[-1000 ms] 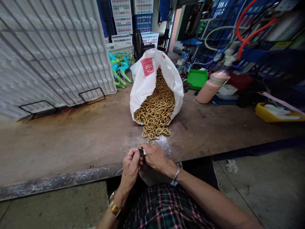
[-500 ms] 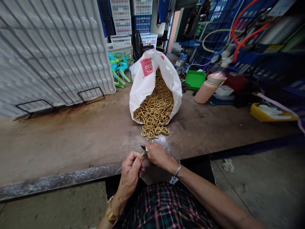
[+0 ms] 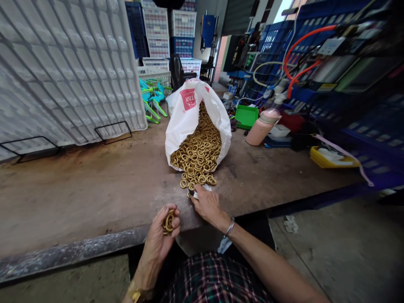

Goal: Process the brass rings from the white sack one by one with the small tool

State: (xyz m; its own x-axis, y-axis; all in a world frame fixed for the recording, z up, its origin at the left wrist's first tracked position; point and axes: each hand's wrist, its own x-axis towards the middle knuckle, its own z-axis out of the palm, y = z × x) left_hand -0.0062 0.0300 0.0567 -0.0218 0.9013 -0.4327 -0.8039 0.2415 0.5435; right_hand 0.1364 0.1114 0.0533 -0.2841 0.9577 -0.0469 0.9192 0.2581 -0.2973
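My left hand (image 3: 156,233), palm up over the table's front edge, curls its fingers around several brass rings (image 3: 168,223). To its right, my right hand (image 3: 208,206) reaches to the front of the spilled heap and grips a small knife with a dark blade (image 3: 191,192) and a pale part by the fingers. The blade tip is close to a loose ring on the tabletop; I cannot tell whether they touch. Behind my hands, a white plastic bag (image 3: 179,132) with a red print lies open toward me, and brass rings (image 3: 203,145) pour from its mouth.
A stack of ribbed white panels (image 3: 72,75) stands left, with black wire stands (image 3: 113,132) at its foot. A pink bottle (image 3: 260,128), a green tray (image 3: 246,117) and a yellow tray (image 3: 331,160) sit right. Crates (image 3: 154,23) and turquoise-green plastic pieces (image 3: 154,99) are behind.
My hands have moved apart. The left has turned palm up and lowered, showing the rings in it; the right, with the knife, has moved to the loose rings. The view has tilted up and turned right.
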